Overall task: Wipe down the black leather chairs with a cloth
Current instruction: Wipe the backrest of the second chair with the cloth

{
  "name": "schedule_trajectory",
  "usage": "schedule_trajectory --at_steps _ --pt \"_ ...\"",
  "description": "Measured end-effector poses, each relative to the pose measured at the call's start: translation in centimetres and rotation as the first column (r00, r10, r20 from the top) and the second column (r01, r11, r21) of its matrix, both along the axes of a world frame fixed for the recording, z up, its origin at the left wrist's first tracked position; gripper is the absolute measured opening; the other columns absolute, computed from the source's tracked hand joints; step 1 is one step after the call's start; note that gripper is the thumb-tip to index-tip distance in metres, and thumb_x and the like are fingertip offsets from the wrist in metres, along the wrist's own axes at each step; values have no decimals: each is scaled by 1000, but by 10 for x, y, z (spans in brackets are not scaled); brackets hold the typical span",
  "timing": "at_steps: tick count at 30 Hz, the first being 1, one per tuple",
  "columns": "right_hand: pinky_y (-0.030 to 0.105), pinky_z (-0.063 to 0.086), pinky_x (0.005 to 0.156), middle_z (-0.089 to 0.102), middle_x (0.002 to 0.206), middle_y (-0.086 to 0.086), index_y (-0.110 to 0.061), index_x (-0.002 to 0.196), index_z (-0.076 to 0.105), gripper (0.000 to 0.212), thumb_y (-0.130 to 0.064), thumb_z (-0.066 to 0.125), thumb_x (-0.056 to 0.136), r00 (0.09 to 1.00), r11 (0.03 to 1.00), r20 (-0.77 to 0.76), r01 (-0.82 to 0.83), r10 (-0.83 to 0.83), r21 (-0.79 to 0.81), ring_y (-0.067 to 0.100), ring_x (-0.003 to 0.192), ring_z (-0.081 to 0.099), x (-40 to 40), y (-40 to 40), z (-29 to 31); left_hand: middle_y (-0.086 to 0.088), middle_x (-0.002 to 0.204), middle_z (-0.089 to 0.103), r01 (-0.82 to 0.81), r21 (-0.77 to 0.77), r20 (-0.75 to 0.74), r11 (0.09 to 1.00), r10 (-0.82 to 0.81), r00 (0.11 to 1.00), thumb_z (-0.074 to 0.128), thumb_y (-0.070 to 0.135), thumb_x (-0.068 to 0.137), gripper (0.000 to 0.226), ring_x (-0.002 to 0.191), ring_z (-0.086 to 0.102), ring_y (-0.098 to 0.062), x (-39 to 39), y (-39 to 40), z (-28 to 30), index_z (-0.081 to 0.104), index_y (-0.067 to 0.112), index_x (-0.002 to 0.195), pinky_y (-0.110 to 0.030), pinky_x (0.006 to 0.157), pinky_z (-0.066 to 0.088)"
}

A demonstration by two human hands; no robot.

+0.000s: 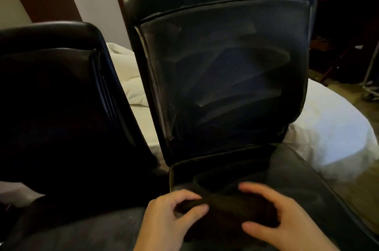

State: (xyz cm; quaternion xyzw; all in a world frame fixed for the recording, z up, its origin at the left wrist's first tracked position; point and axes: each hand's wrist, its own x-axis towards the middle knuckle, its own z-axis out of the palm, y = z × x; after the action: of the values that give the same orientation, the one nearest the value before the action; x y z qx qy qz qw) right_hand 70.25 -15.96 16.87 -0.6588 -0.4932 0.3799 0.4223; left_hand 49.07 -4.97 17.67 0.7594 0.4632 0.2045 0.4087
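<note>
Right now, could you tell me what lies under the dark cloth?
The dark cloth, held by the left hand and right hand, lies over the right chair's seat. The leather directly beneath it is covered, so its condition cannot be seen.

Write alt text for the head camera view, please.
Two hands, left and right, hold a dark cloth over the seat of a black leather chair. A second black chair stands to its left, white bedding behind.

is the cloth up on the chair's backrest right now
No, the dark cloth lies low on the seat, held by the left hand and right hand.
</note>
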Motion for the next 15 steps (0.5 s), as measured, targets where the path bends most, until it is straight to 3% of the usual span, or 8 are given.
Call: schedule_trajectory --at_steps 1,3,4,6,9,11,13,15 --pt "27 45 103 66 109 -26 -63 102 61 49 -58 80 57 994 999 106 5 0 -43 -11 104 59 0 5 -1 35 104 55 47 67 -45 997 -44 998 78 52 75 14 102 55 13 -2 5 0 70 55 86 -14 94 44" --pt "18 42 99 63 101 -26 -68 91 60 47 -81 54 46 964 992 266 48 -16 -116 -12 100 55 4 18 0 37 120 43 137 149 -46 979 -131 990 69 62 75 22 116 46 14 1 15 0 65 52 94 -11 97 37" --pt "16 37 101 58 104 -28 -71 89 57 52 -86 45 42 942 989 334 64 -17 -131 -11 105 50 8 26 0 34 121 50 153 127 11 980 -156 988 66 60 77 22 115 51 11 6 19 1 65 49 95 -13 96 41" --pt "14 28 102 41 114 -34 -77 89 51 56 -94 32 38 897 992 441 89 -41 -89 -9 113 34 18 40 1 20 100 67 146 25 118 989 -148 982 64 53 80 16 97 65 2 19 27 7 65 44 93 -21 85 53" --pt "10 26 94 33 113 -35 -79 87 48 55 -94 30 38 873 991 477 130 -104 -23 -11 112 28 37 58 9 13 85 71 51 41 190 998 -58 980 65 54 76 17 84 68 -1 40 43 14 66 45 90 -19 76 54" --pt "14 24 102 24 123 -40 -74 85 53 55 -100 29 42 816 996 573 89 -82 16 -11 122 19 50 70 16 16 85 71 25 111 201 994 -47 978 64 56 74 22 86 68 0 52 56 26 66 46 94 -20 76 54" --pt "31 24 109 19 144 -33 -64 88 57 42 -91 45 58 693 990 714 7 -106 140 1 140 12 61 84 24 20 87 70 68 178 188 982 -102 977 63 56 78 20 87 67 3 63 69 46 63 48 96 -17 73 52" --pt "32 29 109 25 153 -22 -59 109 52 45 -74 60 67 699 962 706 -102 -112 254 4 144 21 62 100 44 22 91 69 185 199 130 962 -213 968 65 50 85 14 90 65 4 76 82 70 63 46 98 -16 75 50"
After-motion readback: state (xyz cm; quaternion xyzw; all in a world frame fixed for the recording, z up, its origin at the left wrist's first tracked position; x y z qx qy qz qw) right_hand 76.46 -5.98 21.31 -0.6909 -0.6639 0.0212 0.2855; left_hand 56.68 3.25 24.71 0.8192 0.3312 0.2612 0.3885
